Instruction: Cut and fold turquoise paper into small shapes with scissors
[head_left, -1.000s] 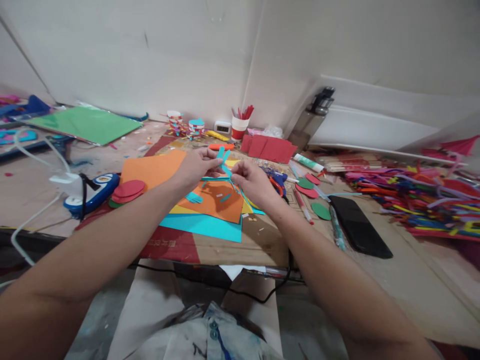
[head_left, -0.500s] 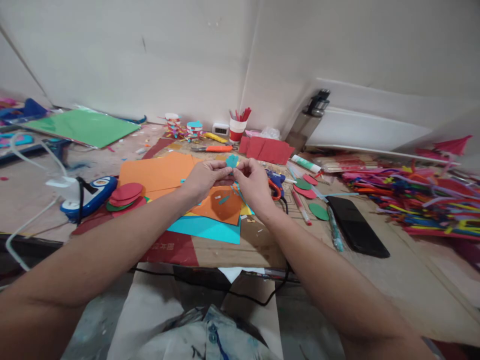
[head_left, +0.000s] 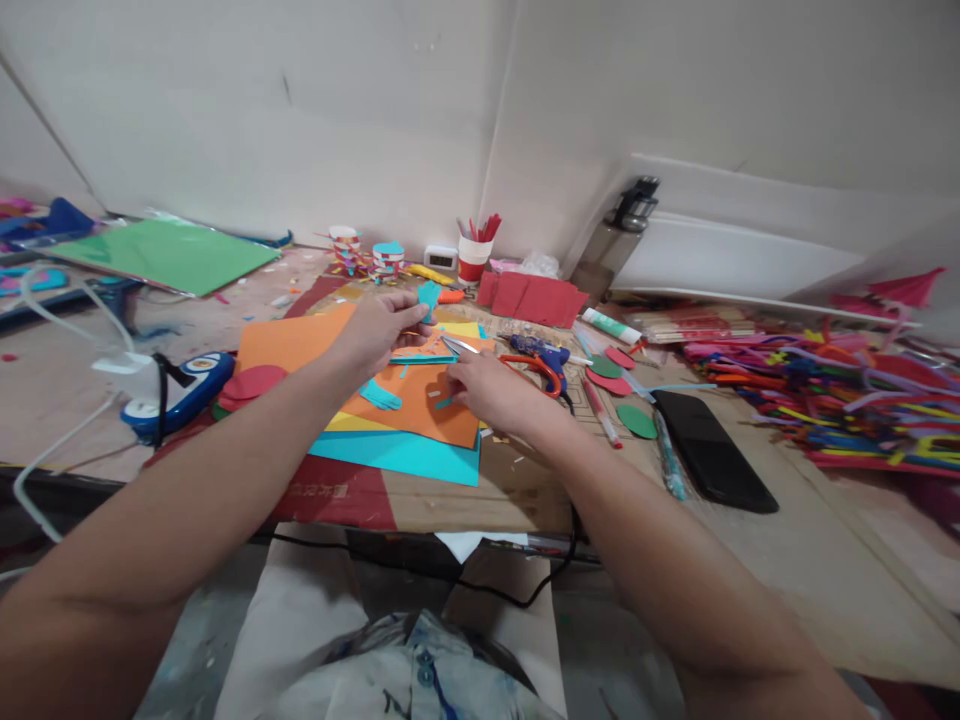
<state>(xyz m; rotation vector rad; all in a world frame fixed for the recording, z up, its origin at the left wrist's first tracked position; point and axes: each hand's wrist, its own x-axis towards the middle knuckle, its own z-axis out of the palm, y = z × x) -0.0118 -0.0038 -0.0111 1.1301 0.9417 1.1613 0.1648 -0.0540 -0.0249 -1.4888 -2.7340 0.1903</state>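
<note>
My left hand (head_left: 390,325) pinches a small cut piece of turquoise paper (head_left: 429,297) between thumb and fingers, raised above the paper sheets. Lower and to the right, my right hand (head_left: 491,388) has its fingers drawn together and pointing down at the dark orange sheet (head_left: 420,420); what is at its fingertips, if anything, is hidden. A turquoise strip (head_left: 444,403) lies just below those fingers. Behind this hand are scissors with orange handles (head_left: 541,366), their blades pointing left. A fringed turquoise paper piece (head_left: 381,394) rests on the orange sheet.
A blue glue gun (head_left: 553,354), red marker (head_left: 601,412) and black phone (head_left: 716,452) lie to the right, before a heap of pipe cleaners (head_left: 840,390). Red paper circles (head_left: 255,384) are at left, beside a blue device (head_left: 180,392). A red-and-white cup (head_left: 475,258) stands behind.
My hands, together at the turquoise paper before, are now apart. The left has moved left with the paper; the right has let go and come down toward the orange sheet.
</note>
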